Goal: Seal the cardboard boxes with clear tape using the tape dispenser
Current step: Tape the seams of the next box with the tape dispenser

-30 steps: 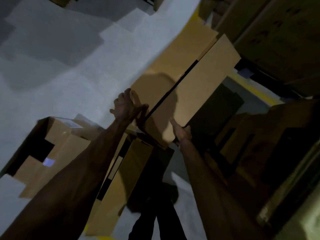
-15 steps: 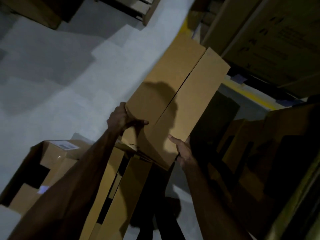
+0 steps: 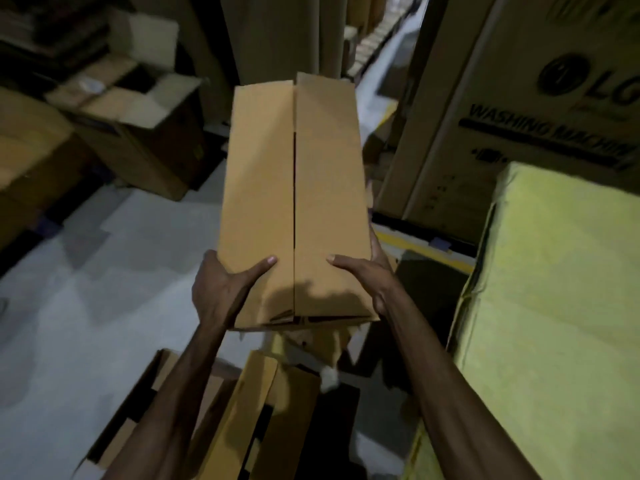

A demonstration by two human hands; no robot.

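Observation:
I hold a long brown cardboard box (image 3: 263,188) up in front of me, its two top flaps folded shut with a dark open seam down the middle. My left hand (image 3: 221,289) grips its near left corner, thumb on top. My right hand (image 3: 367,275) grips the near right corner, thumb on the right flap. No tape shows on the seam. No tape dispenser is in view.
Open cardboard boxes (image 3: 242,410) lie on the pale floor (image 3: 69,306) below my arms. A yellow-covered stack (image 3: 554,306) stands close on the right, a large washing machine carton (image 3: 519,98) behind it. More open boxes (image 3: 131,109) crowd the left back.
The box has swung round from a diagonal tilt to point straight away from me. Both hands shifted to grip its near corners, and my view turned toward the stacked cartons.

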